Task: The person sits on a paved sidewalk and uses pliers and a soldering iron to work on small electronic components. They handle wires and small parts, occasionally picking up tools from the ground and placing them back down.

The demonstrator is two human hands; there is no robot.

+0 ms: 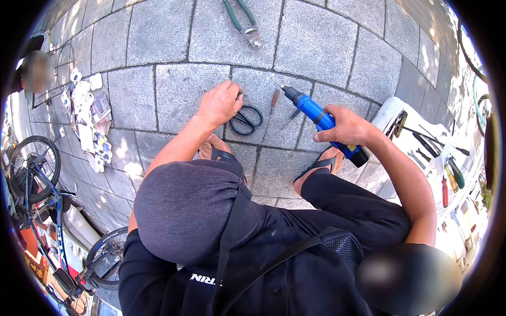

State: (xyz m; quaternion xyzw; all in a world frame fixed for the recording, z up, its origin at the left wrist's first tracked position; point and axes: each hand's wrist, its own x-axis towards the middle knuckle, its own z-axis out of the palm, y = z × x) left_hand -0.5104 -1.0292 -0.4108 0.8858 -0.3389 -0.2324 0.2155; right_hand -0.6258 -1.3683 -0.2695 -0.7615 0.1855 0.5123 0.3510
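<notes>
Blue drill (312, 109), small yellow label (351, 148)

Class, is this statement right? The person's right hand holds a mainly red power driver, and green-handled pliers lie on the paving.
Not quite: the power driver is mainly blue, not red, as the head view shows. The person's right hand does hold it, and green-handled pliers lie on the paving.

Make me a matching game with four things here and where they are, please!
Things:
1. Blue power driver
2. Black looped handles
3. Green-handled pliers
4. Blue-framed bicycle

Places:
A. At the picture's top edge
B. Far over on the picture's left
C. Held in the right hand
D. Close to the left hand

Right pairs: 1-C, 2-D, 3-A, 4-B
</notes>
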